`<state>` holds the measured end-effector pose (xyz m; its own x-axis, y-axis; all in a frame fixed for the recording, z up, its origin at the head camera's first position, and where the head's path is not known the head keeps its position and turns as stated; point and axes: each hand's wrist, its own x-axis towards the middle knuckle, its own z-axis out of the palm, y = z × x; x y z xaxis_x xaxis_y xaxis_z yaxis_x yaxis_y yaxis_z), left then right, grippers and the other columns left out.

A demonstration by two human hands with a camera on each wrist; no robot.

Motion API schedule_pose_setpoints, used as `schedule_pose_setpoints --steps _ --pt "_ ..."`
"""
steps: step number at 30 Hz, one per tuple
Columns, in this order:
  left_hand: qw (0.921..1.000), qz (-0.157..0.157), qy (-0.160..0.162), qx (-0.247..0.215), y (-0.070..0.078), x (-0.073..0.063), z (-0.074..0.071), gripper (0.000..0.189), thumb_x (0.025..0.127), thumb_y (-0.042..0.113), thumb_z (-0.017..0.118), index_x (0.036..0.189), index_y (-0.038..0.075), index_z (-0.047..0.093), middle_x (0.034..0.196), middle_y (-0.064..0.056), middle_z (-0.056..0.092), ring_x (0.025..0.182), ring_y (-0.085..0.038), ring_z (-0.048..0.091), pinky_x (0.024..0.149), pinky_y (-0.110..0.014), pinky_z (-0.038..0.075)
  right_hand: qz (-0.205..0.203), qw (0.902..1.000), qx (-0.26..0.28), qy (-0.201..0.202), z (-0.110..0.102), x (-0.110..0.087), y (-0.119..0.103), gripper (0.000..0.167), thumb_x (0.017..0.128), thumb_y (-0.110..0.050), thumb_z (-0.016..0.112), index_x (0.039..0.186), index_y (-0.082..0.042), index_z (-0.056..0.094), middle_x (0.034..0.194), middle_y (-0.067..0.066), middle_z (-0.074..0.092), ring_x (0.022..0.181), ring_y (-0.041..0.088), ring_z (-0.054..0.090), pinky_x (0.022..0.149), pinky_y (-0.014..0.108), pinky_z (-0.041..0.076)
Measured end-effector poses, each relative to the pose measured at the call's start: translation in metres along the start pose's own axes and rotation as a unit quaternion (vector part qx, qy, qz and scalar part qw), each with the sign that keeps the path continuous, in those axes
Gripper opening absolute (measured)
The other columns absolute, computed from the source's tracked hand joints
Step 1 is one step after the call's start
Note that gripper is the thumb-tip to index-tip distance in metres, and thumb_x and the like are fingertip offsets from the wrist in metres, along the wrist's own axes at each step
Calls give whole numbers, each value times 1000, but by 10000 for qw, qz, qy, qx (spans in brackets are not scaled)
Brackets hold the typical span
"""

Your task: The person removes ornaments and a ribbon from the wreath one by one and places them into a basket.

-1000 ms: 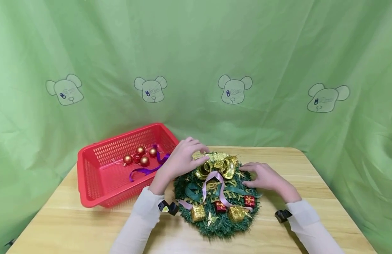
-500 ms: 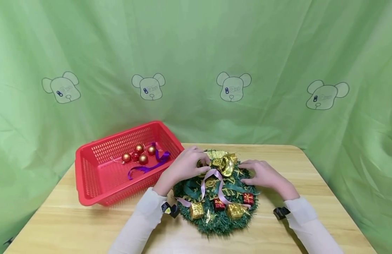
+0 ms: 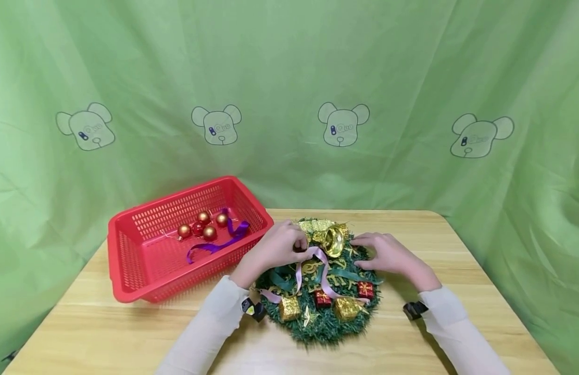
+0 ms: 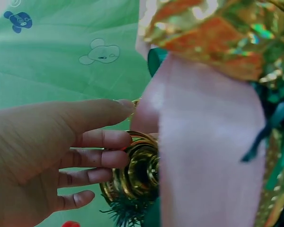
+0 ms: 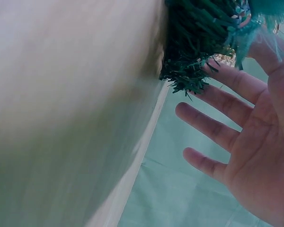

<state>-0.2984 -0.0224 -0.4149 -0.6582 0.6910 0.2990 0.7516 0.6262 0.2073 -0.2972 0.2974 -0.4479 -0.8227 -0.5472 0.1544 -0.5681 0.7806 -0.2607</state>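
Note:
A green tinsel wreath [image 3: 327,333] lies on the table, decorated with small gold and red gift boxes, a gold star [image 3: 309,316], and green and pink ribbons. My left hand [image 3: 279,246] reaches over its upper left part. There it holds a shiny gold bell [image 4: 141,165], mostly covered in the head view, with thumb and fingers at the rim beside the pink ribbon [image 4: 208,142]. The second gold bell [image 3: 335,242] sits to its right. At the wreath's right edge, my right hand [image 3: 392,256] touches the tinsel [image 5: 189,75] with fingers extended and spread.
Left of the wreath stands a red plastic basket [image 3: 130,260]. Inside lie several gold baubles [image 3: 209,233], a red bauble [image 3: 198,228] and a purple ribbon [image 3: 224,242]. A green curtain [image 3: 280,62] hangs behind the wooden table [image 3: 458,291].
My left hand has come down onto the left gold bell, its fingers closing in and covering it. The right hand stays at the wreath's edge. The head view has shifted slightly.

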Motion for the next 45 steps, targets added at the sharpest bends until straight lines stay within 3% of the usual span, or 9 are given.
schedule_pose_setpoints --steps 8,19,29,39,45 --pt "10000 21 -24 31 2 -3 8 24 93 34 74 75 19 69 75 1 67 70 -12 45 76 -29 33 32 10000 11 -76 2 -2 -3 57 84 -32 82 132 -6 67 136 22 64 124 46 60 106 63 44" --pt "9996 42 27 277 -1 -5 5 18 94 31 74 78 21 74 75 10 67 74 -10 52 77 -28 42 91 9998 74 -138 5 -1 -3 58 84 -32 82 133 -6 66 137 23 63 125 46 60 107 63 43" --pt "9965 176 818 47 0 -6 -21 15 95 30 73 86 18 74 81 7 69 77 -13 52 75 -29 41 59 9999 67 -142 3 3 0 58 84 -31 81 134 -5 65 138 24 62 125 47 59 107 63 43" --pt "9832 366 1789 75 0 -11 -46 6 93 21 72 91 16 74 91 3 72 90 -17 57 80 -34 45 133 9997 144 -166 2 4 2 59 85 -32 81 136 -6 64 140 24 60 129 47 56 109 64 40" --pt "9793 389 1982 125 -5 -10 -51 8 94 22 72 91 15 73 90 2 71 91 -18 57 82 -35 45 184 9995 213 -171 1 3 3 60 85 -32 81 136 -6 64 141 24 60 130 48 55 110 64 39"
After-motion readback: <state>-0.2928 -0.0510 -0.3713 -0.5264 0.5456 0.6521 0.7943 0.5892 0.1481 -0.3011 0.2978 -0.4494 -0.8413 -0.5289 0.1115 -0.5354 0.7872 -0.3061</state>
